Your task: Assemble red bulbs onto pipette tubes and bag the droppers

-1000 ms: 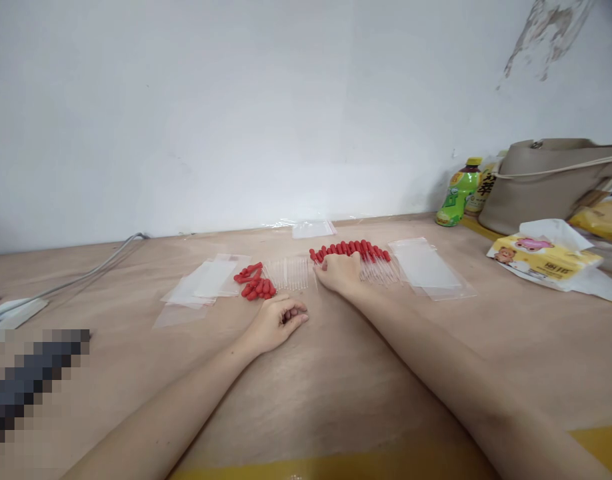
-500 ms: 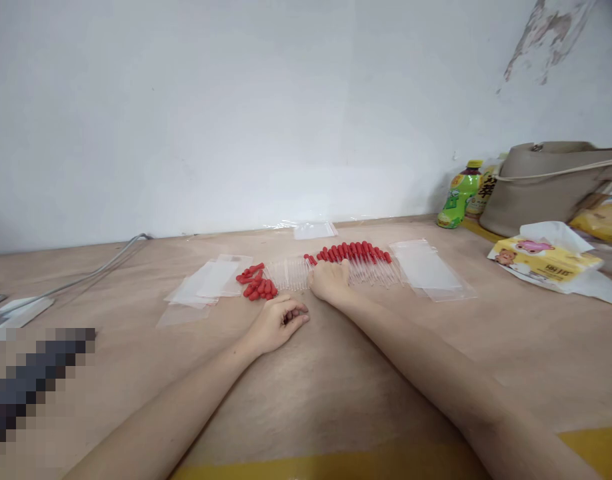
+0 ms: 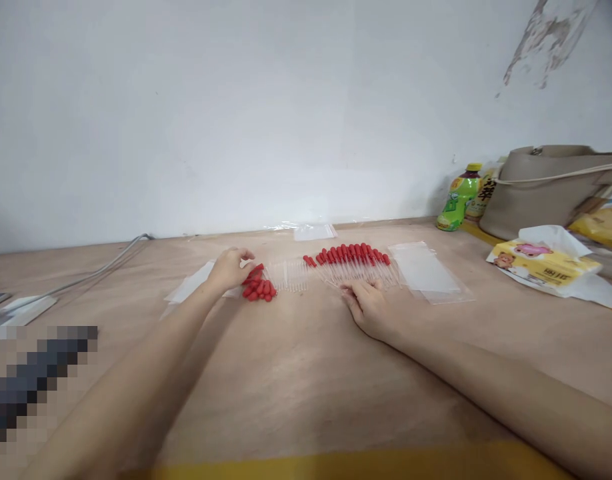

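Observation:
My left hand [image 3: 230,269] is just above the left end of a pile of loose red rubber bulbs [image 3: 260,288], with finger and thumb apart. Beside the pile, clear thin tubes [image 3: 292,276] lie side by side in a row. Farther right is a fanned row of droppers [image 3: 353,257], clear tubes topped with red bulbs. At the near tips of these droppers is my right hand [image 3: 370,308], its fingers bent and pinched on a dropper tube at the row's left side. That grip is partly hidden by the fingers.
Clear plastic bags with white sheets [image 3: 427,268] lie right of the droppers. More bags [image 3: 192,283] lie partly under my left forearm. Another bag [image 3: 315,232] is by the wall. A green bottle [image 3: 459,199], tissue pack [image 3: 549,260] and beige handbag [image 3: 536,190] stand right; a grey cable [image 3: 111,263] runs left.
My left hand has moved left and away from me, from in front of the red bulbs to above them. My right hand has shifted right and nearer, uncovering tubes in the middle.

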The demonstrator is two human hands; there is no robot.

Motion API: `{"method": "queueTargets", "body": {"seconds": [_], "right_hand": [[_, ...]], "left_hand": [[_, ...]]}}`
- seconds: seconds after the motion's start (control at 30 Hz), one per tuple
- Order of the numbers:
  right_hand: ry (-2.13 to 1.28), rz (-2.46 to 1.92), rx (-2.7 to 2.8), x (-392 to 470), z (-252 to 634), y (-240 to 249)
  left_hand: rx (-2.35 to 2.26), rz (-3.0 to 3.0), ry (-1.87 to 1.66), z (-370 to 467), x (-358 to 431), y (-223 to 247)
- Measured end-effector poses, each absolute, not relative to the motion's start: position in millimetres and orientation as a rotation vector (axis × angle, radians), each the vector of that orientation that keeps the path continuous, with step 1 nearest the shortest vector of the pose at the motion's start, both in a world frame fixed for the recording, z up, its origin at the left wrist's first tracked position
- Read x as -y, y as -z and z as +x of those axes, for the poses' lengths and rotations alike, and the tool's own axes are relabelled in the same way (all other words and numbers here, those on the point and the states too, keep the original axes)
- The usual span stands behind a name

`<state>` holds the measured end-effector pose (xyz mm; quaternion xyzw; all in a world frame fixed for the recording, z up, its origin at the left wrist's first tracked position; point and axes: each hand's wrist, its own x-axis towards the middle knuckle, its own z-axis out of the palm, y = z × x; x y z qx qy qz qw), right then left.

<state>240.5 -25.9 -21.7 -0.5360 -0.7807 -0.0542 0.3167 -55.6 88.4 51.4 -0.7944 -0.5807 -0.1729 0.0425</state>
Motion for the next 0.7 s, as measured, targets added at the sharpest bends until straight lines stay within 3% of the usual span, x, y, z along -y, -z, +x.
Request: {"method": "queueTargets", "body": {"seconds": [0.43, 0.6, 0.7], "right_hand": [[0.188, -1.321, 2.067, 24.0, 238.8, 22.1], [0.196, -1.345, 2.073, 27.3, 238.4, 17.4], [0.167, -1.318, 2.094, 28.9, 237.9, 13.8]], "left_hand": [[1.937, -2.417, 0.284, -48.0, -127.6, -41.0], [1.837, -2.430, 0.537, -38.3, -96.7, -50.9], [1.597, -2.625, 0.953, -21.8, -53.8, -42.7]]}}
